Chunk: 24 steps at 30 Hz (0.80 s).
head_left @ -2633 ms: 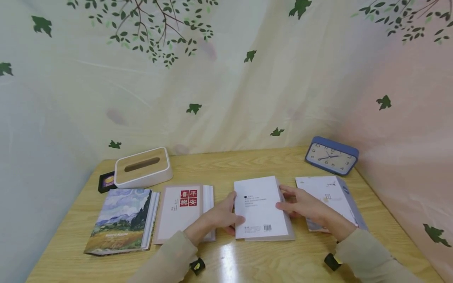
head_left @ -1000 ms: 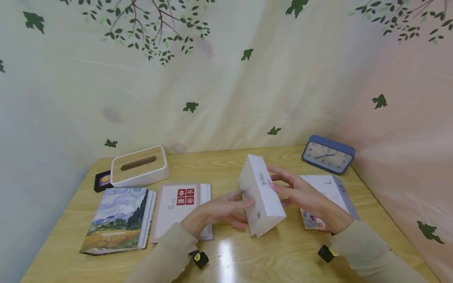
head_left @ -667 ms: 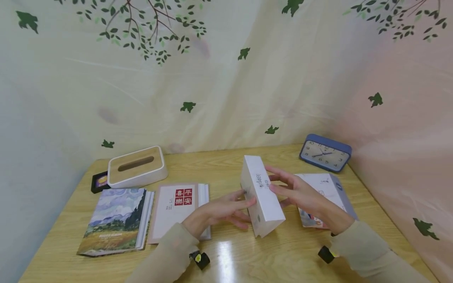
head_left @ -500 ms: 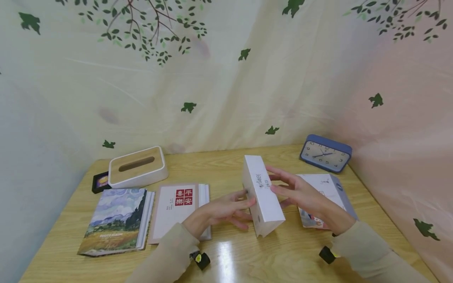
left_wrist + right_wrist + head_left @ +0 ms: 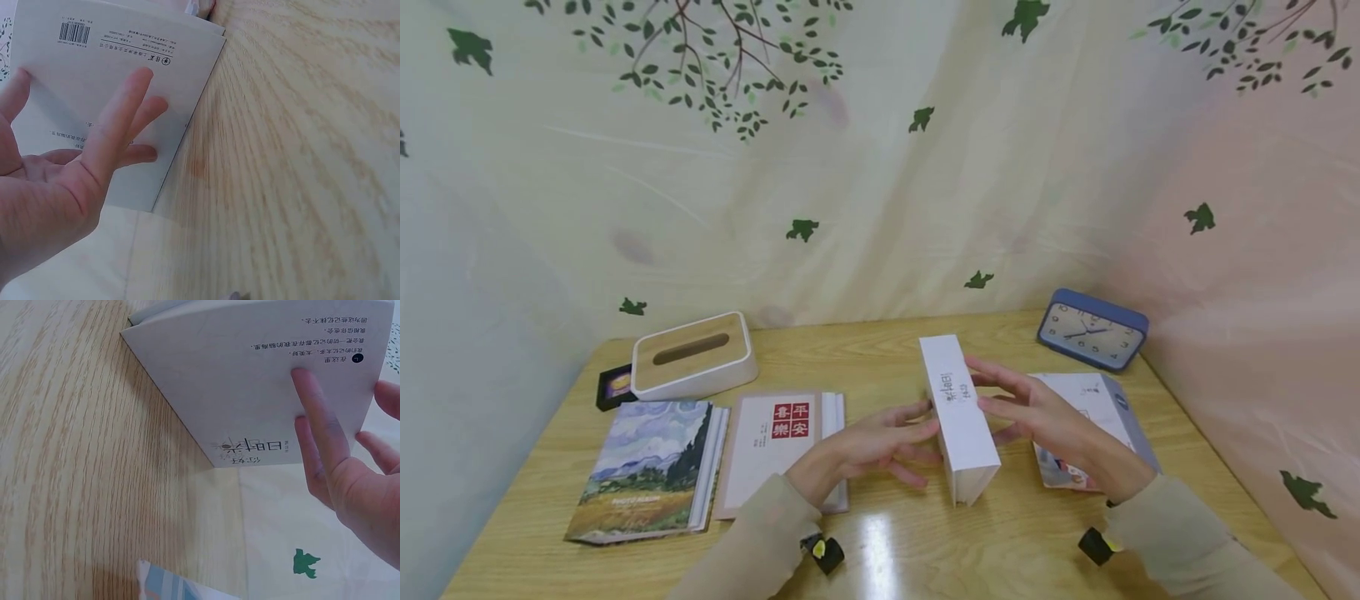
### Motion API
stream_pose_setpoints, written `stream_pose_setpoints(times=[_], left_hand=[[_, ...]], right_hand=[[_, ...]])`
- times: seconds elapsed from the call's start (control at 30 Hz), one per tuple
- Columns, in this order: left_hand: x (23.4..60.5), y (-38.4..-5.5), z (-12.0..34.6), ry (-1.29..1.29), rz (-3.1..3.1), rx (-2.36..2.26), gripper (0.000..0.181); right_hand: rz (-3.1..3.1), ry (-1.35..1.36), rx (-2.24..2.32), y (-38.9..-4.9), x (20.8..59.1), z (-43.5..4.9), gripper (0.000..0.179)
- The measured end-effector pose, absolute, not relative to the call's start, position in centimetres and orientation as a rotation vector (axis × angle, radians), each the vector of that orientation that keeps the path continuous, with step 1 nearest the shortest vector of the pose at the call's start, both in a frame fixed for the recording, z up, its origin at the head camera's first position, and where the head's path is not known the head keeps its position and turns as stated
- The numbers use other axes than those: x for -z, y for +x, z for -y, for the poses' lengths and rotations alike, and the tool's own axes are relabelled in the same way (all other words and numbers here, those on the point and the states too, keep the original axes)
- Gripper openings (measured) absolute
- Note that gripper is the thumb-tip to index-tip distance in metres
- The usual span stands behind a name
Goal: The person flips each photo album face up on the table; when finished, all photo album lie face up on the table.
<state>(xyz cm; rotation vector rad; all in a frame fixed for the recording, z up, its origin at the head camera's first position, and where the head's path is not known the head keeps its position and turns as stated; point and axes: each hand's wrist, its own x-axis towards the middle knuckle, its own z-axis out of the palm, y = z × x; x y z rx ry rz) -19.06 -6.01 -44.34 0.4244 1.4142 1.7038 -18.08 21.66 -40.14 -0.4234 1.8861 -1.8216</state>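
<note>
A thick white photo album [image 5: 962, 412] stands on its edge at mid-table, spine upward and covers hanging down. Its page edges face me. My left hand [image 5: 880, 446] touches the left cover with spread, mostly straight fingers; the left wrist view shows a barcode on that cover [image 5: 187, 75]. From the other side my right hand [image 5: 1045, 417] lays extended fingertips against the right cover and spine edge. Printed text shows on this cover [image 5: 219, 381] in the right wrist view. Between them the hands steady the album.
Left of it lie a pink-bordered album with red squares [image 5: 775, 458] and a landscape-painted album [image 5: 647, 467]. A white-blue album [image 5: 1082, 400] lies partly under my right forearm. Behind are a tissue box [image 5: 692, 354], a small black box [image 5: 613, 387] and a blue clock [image 5: 1093, 329].
The white album lay flatter, back cover up, and has been tipped up onto its edge with the spine on top. Lately it has turned slightly more upright; both hands stay beside it.
</note>
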Motion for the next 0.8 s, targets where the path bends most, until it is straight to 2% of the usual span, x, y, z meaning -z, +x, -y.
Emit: stream_pose_setpoints(times=[0.2,0.63,0.8], left_hand=[[44.5,-19.1,6.2,0.419,-1.416,-1.708,0.082],[44.1,-19.1,6.5,0.460,-1.396,-1.737,0.081],[43.9,-19.1,6.3,0.472,-1.388,-1.764,0.071]], right_hand=[[-1.892,-0.425,1.814,-18.1,40.2,-21.6,0.060],[-1.889,-0.395,1.784,-18.4,41.1,-21.2,0.061],[-1.908,-0.335,1.737,-18.6,41.4,-20.8,0.065]])
